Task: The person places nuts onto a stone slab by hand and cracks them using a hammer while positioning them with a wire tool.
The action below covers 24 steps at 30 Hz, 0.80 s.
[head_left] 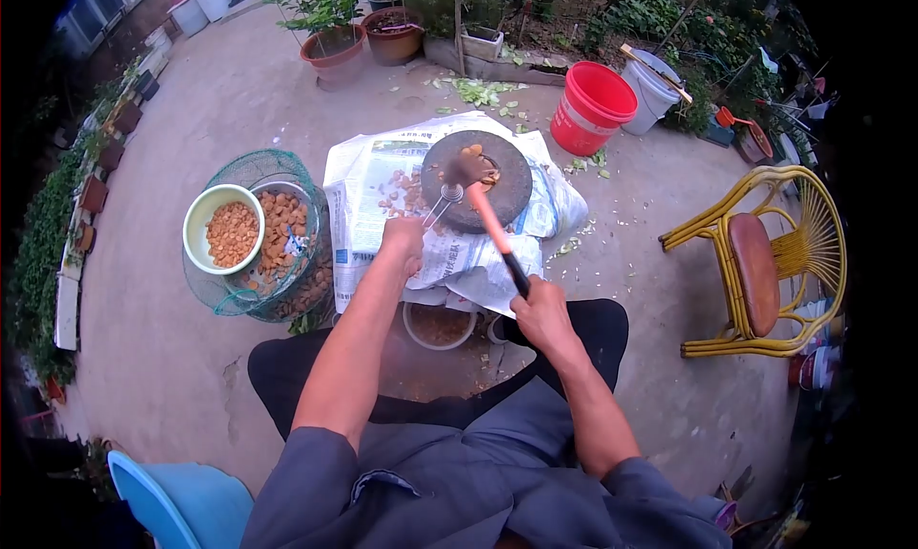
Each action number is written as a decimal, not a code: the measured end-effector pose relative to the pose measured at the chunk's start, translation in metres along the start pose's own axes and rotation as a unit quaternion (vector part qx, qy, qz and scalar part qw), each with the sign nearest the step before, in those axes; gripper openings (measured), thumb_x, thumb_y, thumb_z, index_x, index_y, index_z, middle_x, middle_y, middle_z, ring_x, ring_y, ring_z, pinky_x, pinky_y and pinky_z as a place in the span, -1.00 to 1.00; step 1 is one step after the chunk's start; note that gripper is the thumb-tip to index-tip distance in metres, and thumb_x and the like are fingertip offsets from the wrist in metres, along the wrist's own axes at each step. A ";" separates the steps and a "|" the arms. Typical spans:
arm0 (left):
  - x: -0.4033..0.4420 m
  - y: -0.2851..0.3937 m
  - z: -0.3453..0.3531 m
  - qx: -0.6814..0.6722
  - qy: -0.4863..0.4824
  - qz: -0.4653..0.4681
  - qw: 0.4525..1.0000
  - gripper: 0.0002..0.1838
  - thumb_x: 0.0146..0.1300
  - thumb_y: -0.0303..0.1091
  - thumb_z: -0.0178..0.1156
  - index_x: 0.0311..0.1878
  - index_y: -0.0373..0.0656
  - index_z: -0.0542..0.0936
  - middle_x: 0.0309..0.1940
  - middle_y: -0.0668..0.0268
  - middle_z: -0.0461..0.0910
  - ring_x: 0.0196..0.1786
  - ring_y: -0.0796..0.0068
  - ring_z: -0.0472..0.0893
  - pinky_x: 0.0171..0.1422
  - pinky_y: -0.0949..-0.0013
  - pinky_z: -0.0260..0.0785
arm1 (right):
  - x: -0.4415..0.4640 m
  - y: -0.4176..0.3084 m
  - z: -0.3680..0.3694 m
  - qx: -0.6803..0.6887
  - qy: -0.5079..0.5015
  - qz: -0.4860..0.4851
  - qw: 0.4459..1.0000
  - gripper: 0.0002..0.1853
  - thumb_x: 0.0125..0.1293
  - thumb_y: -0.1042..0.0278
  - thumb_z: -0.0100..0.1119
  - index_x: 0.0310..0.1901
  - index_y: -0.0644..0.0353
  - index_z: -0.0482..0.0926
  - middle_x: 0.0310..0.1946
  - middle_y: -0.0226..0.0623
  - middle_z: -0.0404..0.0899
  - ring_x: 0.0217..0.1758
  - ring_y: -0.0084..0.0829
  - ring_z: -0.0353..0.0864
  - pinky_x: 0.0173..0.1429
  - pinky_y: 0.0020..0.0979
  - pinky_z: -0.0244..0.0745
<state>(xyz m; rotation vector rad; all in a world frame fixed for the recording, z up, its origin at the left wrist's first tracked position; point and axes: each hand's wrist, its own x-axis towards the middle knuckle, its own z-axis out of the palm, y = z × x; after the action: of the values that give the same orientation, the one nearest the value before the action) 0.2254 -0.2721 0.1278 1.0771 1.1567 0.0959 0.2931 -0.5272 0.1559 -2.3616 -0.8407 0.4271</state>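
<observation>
My right hand [543, 312] is wrapped round the black grip of a hammer [491, 222] with an orange-and-black handle. The hammer's head is blurred over a round dark stone block [509, 197]. Closed on a metal wire tool [444, 205] with a looped end, my left hand [405, 243] is at the block's near left edge. The tool's tip is beside the hammer head; whether it grips a piece cannot be made out. Brown shell-like pieces [471, 151] lie on the block. Newspaper [363, 195] spreads under it, with more brown bits [404, 195] scattered on the left.
At left, a pale green bowl [194, 247] of brown kernels and a bowl of larger brown pieces [283, 226] sit on a green net basket [222, 298]. A white bowl [409, 331] is between my legs. Around stand a red bucket [574, 119], white bucket [650, 98] and chair [754, 272].
</observation>
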 end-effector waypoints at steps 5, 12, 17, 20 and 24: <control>0.011 -0.007 -0.001 -0.026 0.006 -0.006 1.000 -0.76 0.40 -0.43 -0.07 -0.09 -0.03 0.62 -0.71 0.55 0.15 -0.75 0.65 0.05 -0.69 0.42 -0.13 | -0.014 -0.036 -0.033 0.031 0.031 -0.012 0.999 -0.76 0.15 0.37 0.14 -0.35 0.46 0.49 -0.54 0.25 0.54 -0.41 0.22 0.60 -0.23 0.01 0.49; -0.005 0.001 -0.028 -0.100 -0.001 0.019 0.995 -0.76 0.42 -0.45 -0.07 -0.07 -0.04 0.61 -0.70 0.57 0.15 -0.75 0.68 0.07 -0.71 0.46 -0.14 | -0.040 -0.038 -0.063 0.227 0.091 0.057 0.968 -0.76 0.11 0.42 0.26 -0.25 0.41 0.54 -0.61 -0.35 0.42 -0.48 -0.61 0.40 -0.34 -0.43 0.40; -0.018 0.012 -0.057 -0.186 0.019 0.034 0.982 -0.74 0.43 -0.48 -0.10 -0.02 -0.08 0.59 -0.70 0.58 0.14 -0.75 0.70 0.06 -0.71 0.48 -0.13 | -0.064 0.059 -0.041 0.245 0.114 0.103 0.957 -0.85 0.15 0.47 0.23 -0.42 0.19 0.42 -0.71 -0.51 0.34 -0.76 -0.65 0.32 -0.68 -0.54 0.20; -0.017 0.014 -0.066 -0.203 0.022 0.048 0.978 -0.75 0.42 -0.47 -0.08 0.00 -0.14 0.58 -0.70 0.58 0.13 -0.75 0.70 0.06 -0.70 0.49 -0.13 | -0.089 0.072 -0.053 0.276 0.103 0.185 0.937 -0.87 0.15 0.51 0.20 -0.42 0.19 0.41 -0.72 -0.50 0.34 -0.76 -0.62 0.34 -0.69 -0.51 0.24; -0.026 0.016 -0.044 -0.154 0.024 0.076 0.985 -0.77 0.39 -0.46 -0.05 -0.05 -0.16 0.59 -0.70 0.58 0.14 -0.75 0.70 0.06 -0.71 0.48 -0.13 | -0.110 0.064 -0.070 0.359 0.085 0.303 0.878 -0.88 0.15 0.54 0.16 -0.43 0.20 0.40 -0.69 -0.45 0.36 -0.75 -0.58 0.37 -0.69 -0.48 0.30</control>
<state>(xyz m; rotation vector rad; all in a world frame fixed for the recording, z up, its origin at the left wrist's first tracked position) 0.1871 -0.2505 0.1579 0.8887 1.0590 0.4101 0.2734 -0.6687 0.1807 -1.8484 0.1757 0.6346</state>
